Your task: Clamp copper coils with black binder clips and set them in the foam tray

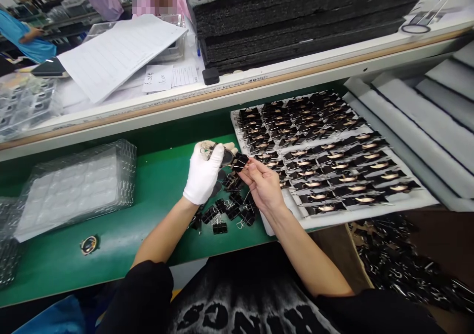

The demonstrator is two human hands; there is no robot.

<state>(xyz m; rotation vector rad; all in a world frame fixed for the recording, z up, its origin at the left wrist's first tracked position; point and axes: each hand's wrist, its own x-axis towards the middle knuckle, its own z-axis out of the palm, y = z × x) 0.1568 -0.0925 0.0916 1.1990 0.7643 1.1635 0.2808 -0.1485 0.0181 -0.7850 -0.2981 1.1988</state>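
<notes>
Green counter [148, 225], head view only. Left hand [204, 173] in a white glove, fingers closed around a dark round part [225, 157], held above the middle of the counter. Right hand [263, 186] bare, fingers pinched on a black binder clip [240, 161], which touches the edge of the round part. Whether the clip mouth is already biting on the part, cannot tell.

Judgement on the step: keep the round part steady in the glove, bring the clip in square to its edge, and press on the wire handles, not the clip body, so it seats without skewing.

Loose binder clips [229, 208] lie in a pile under both hands, near the front edge. White tray [314, 221] at the right end holds rows of clipped parts [326, 151], nearly full. Clear blister trays [77, 188] are stacked at the left end; contents cannot be told. One small ring part [89, 244] lies alone at the front-left. Box [400, 265] below the counter's right end holds many more black clips. Black foam trays [296, 18] are stacked on the shelf behind.
</notes>
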